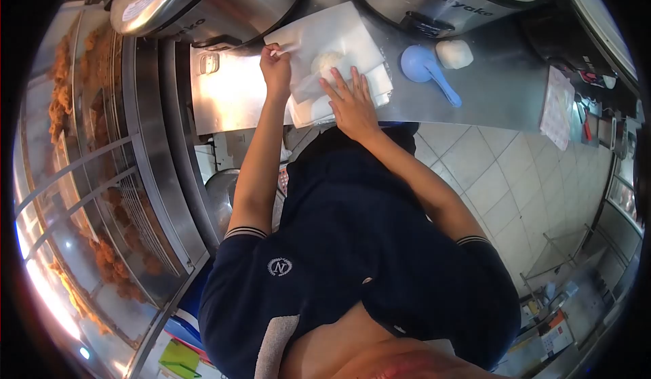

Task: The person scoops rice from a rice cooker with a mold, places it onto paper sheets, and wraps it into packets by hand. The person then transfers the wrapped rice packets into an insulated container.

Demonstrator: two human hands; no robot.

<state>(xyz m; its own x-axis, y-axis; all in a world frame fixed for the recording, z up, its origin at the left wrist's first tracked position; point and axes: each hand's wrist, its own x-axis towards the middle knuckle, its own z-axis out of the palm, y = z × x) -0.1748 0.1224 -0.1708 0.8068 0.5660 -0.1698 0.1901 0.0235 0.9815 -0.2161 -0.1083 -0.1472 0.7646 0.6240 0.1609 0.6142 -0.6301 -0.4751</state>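
Observation:
A white mound that looks like rice [328, 62] lies on a stack of white paper sheets [339, 23] on the steel counter. My left hand [275, 67] is closed, pinching the left edge of the top paper sheet. Flat over the lower part of the mound and paper rests my right hand [354, 104], fingers spread, with a fold of paper under the fingertips. To the right are a blue scoop [419, 64] with its handle pointing down-right and a white rounded bundle [454, 54], apparently wrapped in paper.
Large steel cookers, one at the left [237, 6] and one at the right [447, 3], stand behind the paper. White food shows in the right one. A glass case with fried food [108, 257] stands along the left. A pale packet [557, 108] lies at the counter's right end.

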